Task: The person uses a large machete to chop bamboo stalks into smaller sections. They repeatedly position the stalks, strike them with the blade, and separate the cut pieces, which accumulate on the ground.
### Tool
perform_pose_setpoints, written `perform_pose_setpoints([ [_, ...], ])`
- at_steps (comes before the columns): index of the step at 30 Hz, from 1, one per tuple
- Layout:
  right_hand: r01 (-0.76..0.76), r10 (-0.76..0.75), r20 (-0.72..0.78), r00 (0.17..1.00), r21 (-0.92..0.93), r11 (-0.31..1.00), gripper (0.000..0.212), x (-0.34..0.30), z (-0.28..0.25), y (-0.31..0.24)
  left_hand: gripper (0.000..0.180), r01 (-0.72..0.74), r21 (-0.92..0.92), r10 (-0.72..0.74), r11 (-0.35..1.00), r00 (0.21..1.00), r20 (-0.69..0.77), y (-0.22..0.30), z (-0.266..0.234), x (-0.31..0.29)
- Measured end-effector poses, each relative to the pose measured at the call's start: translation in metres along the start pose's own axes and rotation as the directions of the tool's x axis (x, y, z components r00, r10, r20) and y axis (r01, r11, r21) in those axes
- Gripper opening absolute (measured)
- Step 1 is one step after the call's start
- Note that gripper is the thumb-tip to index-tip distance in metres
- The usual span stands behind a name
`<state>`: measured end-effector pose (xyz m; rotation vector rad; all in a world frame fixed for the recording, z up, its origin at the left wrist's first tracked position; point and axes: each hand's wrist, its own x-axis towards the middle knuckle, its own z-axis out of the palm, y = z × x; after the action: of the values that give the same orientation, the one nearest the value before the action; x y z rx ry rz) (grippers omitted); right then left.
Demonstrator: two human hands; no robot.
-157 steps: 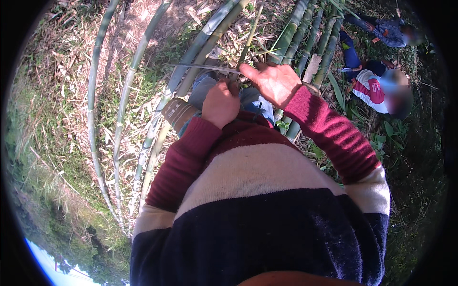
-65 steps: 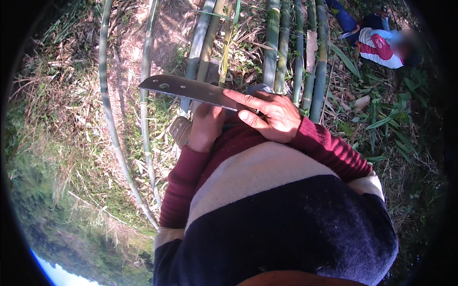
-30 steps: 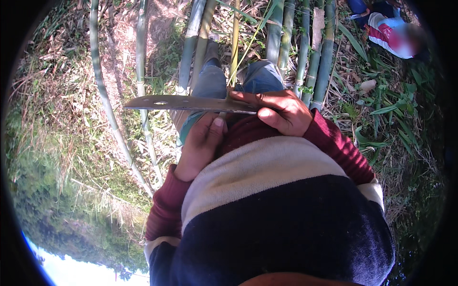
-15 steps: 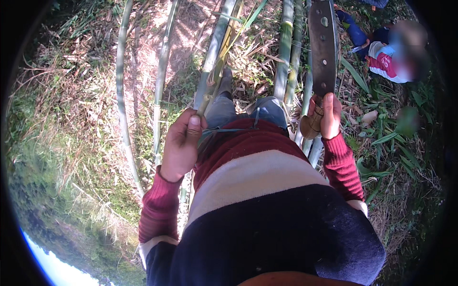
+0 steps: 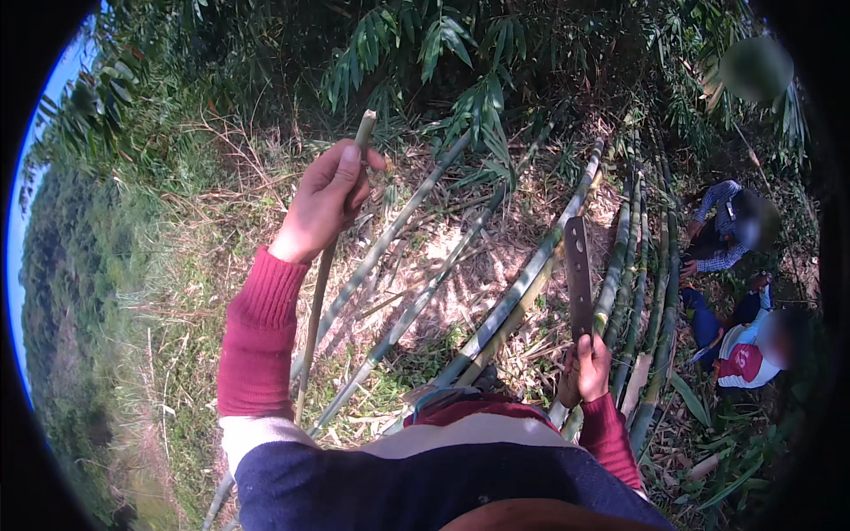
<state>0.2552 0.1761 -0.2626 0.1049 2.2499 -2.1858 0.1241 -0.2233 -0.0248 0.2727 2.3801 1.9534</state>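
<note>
My left hand (image 5: 312, 202) is raised at the left with its fingers wrapped round a thin bamboo stick (image 5: 315, 323). The stick's pale cut end sticks out above my fingers, and its length runs down beside my sleeve. On the right, my right hand (image 5: 593, 367) is closed on the wooden handle of a machete. The dark, broad blade of the machete (image 5: 578, 285) points up and away, with a row of holes along it. It stands apart from my left hand, in front of the bamboo poles.
Long bamboo poles (image 5: 522, 283) lie slanting across dry leaf litter (image 5: 434, 252), with several more bunched (image 5: 639, 265) at the right. Two people, one in a checked shirt (image 5: 719, 208) and one in a red-and-white top (image 5: 745, 361), are low down at the right. Leafy bamboo (image 5: 469, 44) hangs beyond.
My view has tilted up and outward. My left hand has risen away from my waist with the stick, whose cut end now shows. The machete stays in my right hand.
</note>
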Motion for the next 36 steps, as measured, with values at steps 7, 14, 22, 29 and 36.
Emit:
perform_pose_setpoints([
  [7, -0.122, 0.118, -0.053, 0.992, -0.072, 0.99, 0.046, -0.026, -0.032, -0.004, 0.05, -0.059, -0.228, 0.096, 0.972, 0.983, 0.156, 0.025, 0.07, 0.016],
  [14, -0.266, 0.267, -0.062, 0.962, 0.029, 0.964, 0.046, -0.058, -0.061, 0.009, 0.039, -0.105, -0.279, 0.149, 0.955, 0.978, 0.143, 0.046, 0.083, 0.035],
  [22, -0.339, 0.358, -0.217, 0.908, 0.122, 0.933, 0.04, -0.072, -0.067, 0.017, 0.037, 0.054, -0.531, 0.204, 0.846, 0.887, 0.415, 0.046, 0.147, -0.007],
  [29, -0.362, 0.437, -0.238, 0.868, 0.3, 0.883, 0.039, -0.077, -0.063, 0.019, 0.034, 0.02, -0.543, 0.306, 0.84, 0.809, 0.502, 0.027, 0.197, -0.042],
  [36, -0.353, 0.369, -0.257, 0.893, 0.111, 0.929, 0.046, -0.1, -0.07, 0.018, 0.044, 0.114, -0.549, 0.235, 0.828, 0.819, 0.523, 0.019, 0.217, -0.056],
])
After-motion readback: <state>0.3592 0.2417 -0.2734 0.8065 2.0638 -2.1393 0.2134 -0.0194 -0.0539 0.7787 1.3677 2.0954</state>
